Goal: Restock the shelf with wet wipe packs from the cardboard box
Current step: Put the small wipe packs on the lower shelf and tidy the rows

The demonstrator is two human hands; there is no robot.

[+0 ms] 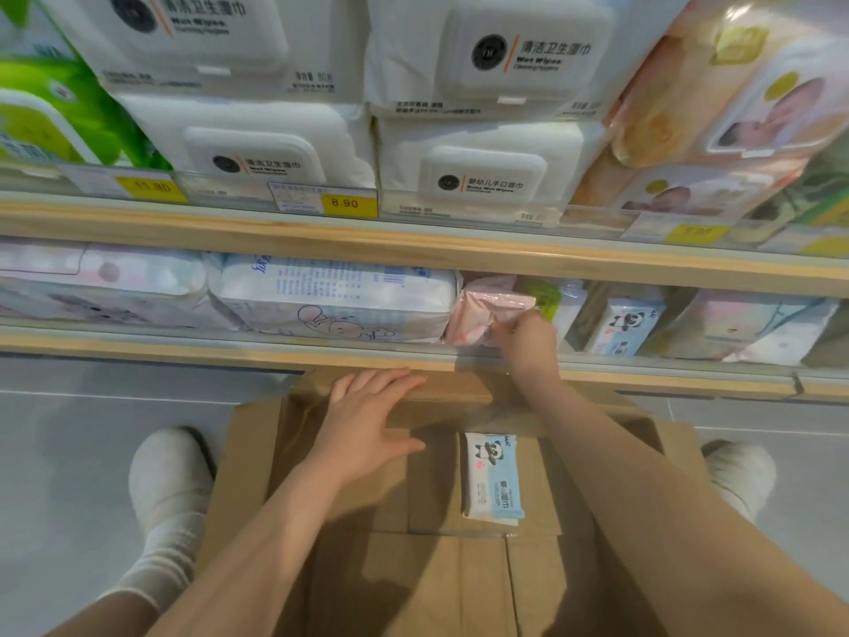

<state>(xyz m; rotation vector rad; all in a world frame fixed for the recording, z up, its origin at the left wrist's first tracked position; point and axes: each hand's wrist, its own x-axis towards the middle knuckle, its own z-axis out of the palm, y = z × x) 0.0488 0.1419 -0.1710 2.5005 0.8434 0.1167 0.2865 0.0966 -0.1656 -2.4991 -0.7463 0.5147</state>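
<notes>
An open cardboard box (pixel 349 567) stands on the floor below me, against the shelf. One blue-and-white panda wet wipe pack (pixel 492 475) lies on its bottom. My left hand (pixel 367 420) hovers flat over the box's far side, fingers straight, holding nothing. My right hand (pixel 523 335) reaches into the lower shelf (pixel 229 349) and pinches a pink wet wipe pack (pixel 482 310), which stands between a white rabbit-print pack (pixel 335 301) and a green pack (pixel 546 296).
More panda packs (pixel 625 326) stand on the lower shelf to the right. The upper shelf (pixel 413 246) carries large white wipe packs (pixel 482 172) and yellow price tags (pixel 344 203). My feet in white socks (pixel 170 475) flank the box on grey floor tiles.
</notes>
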